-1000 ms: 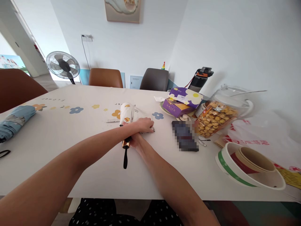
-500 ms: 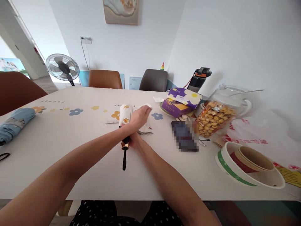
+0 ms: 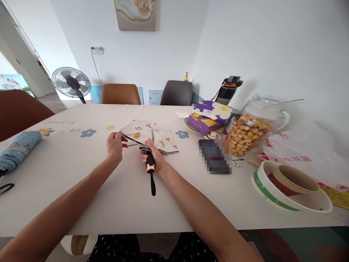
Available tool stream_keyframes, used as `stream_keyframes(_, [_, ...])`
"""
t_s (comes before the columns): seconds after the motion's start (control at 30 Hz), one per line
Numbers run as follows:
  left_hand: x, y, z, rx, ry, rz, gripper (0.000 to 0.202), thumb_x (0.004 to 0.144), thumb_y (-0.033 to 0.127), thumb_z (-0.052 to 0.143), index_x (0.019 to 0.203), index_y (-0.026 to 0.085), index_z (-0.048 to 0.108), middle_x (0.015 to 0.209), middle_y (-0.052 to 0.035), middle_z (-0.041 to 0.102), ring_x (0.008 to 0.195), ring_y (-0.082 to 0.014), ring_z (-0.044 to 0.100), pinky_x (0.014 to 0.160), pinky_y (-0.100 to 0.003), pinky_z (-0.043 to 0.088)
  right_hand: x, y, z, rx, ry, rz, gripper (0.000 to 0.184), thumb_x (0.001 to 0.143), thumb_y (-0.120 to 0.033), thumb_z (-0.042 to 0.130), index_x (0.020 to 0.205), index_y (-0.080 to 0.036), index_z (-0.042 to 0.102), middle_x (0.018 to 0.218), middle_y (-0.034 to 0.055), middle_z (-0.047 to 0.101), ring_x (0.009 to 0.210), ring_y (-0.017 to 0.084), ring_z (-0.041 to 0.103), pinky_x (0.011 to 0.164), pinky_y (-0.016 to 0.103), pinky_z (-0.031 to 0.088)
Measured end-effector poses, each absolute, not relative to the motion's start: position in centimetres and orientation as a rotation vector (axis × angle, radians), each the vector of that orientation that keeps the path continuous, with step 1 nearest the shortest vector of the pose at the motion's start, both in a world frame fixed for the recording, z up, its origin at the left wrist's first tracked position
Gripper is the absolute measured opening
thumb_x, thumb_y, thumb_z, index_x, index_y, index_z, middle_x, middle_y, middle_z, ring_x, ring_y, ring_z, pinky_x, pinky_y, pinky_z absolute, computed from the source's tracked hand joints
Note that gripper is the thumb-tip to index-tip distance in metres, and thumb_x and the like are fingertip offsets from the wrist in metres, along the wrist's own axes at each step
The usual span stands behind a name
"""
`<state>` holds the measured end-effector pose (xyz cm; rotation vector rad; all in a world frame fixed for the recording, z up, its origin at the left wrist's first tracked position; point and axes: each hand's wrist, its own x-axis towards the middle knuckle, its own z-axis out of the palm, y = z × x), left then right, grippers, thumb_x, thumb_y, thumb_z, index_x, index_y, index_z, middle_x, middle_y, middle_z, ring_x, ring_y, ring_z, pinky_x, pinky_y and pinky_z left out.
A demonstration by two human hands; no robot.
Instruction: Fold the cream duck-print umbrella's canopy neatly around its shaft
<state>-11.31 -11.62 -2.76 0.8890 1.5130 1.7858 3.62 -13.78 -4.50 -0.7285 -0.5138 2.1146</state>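
Observation:
A cream folding umbrella point(image 3: 152, 137) with small yellow prints lies on the white table point(image 3: 81, 174), its canopy spread loosely into flaps. My right hand point(image 3: 154, 160) is closed around its black handle, whose gold ring and black wrist strap point(image 3: 152, 183) trail toward me. My left hand point(image 3: 114, 147) pinches the left edge of the canopy fabric and holds it out to the left.
A folded blue umbrella point(image 3: 16, 151) lies at the table's left edge. To the right sit a dark phone point(image 3: 215, 156), a purple box point(image 3: 208, 116), a snack jar point(image 3: 253, 127), a black bottle point(image 3: 227, 91), paper bowls point(image 3: 291, 189) and plastic bags. Chairs and a fan point(image 3: 71, 82) stand behind.
My left arm uncrossed from over the right and moved to the umbrella's left side, pulling a canopy flap outward. The bundled canopy has spread open. My right hand stays on the handle.

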Motion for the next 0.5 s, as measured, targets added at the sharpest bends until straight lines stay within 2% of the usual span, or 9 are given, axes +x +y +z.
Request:
stream_keyframes(0.07, [-11.4, -12.1, -2.7, 0.839, 1.469, 1.819, 0.007, 0.061, 0.019, 0.044, 0.067, 0.019, 0.049, 0.057, 0.0023, 0.052, 0.054, -0.0133, 0.054, 0.035, -0.019, 0.038, 3.7, -13.7, -4.4, -0.737, -0.502, 2.122, 0.040, 0.075, -0.056, 0.056, 0.074, -0.016, 0.048, 0.056, -0.0029, 0.050, 0.038, 0.004, 0.039, 0.032, 0.016, 0.034])
stream_keyframes(0.13, [-11.5, -12.5, -2.3, 0.800, 1.425, 1.864, 0.008, 0.060, 0.018, 0.044, 0.065, 0.019, 0.049, 0.054, 0.0024, 0.052, 0.053, -0.0136, 0.054, 0.035, -0.019, 0.038, 3.7, -13.7, -4.3, -0.774, -0.525, 2.103, 0.045, 0.075, -0.061, 0.051, 0.073, -0.016, 0.049, 0.055, -0.0026, 0.050, 0.037, 0.005, 0.039, 0.032, 0.017, 0.034])
stream_keyframes(0.37, [-12.6, -12.6, -2.2, 0.722, 1.388, 1.907, 0.003, 0.059, 0.018, 0.044, 0.059, 0.019, 0.046, 0.053, 0.0022, 0.050, 0.052, -0.0131, 0.053, 0.041, -0.022, 0.041, 3.4, -14.0, -4.1, -1.102, -0.742, 1.745, 0.042, 0.066, -0.056, 0.065, 0.067, -0.017, 0.049, 0.052, -0.0018, 0.050, 0.036, 0.010, 0.046, 0.030, 0.025, 0.040])
stream_keyframes(0.5, [-13.2, -12.2, -3.0, 0.762, 1.512, 1.864, 0.008, 0.059, 0.014, 0.046, 0.066, 0.018, 0.049, 0.068, -0.0001, 0.055, 0.064, -0.0138, 0.057, 0.060, -0.029, 0.050, 3.6, -13.8, -4.3, -1.173, -0.803, 1.631, 0.040, 0.066, -0.053, 0.066, 0.065, -0.017, 0.047, 0.049, -0.0029, 0.048, 0.034, 0.011, 0.046, 0.029, 0.026, 0.040])
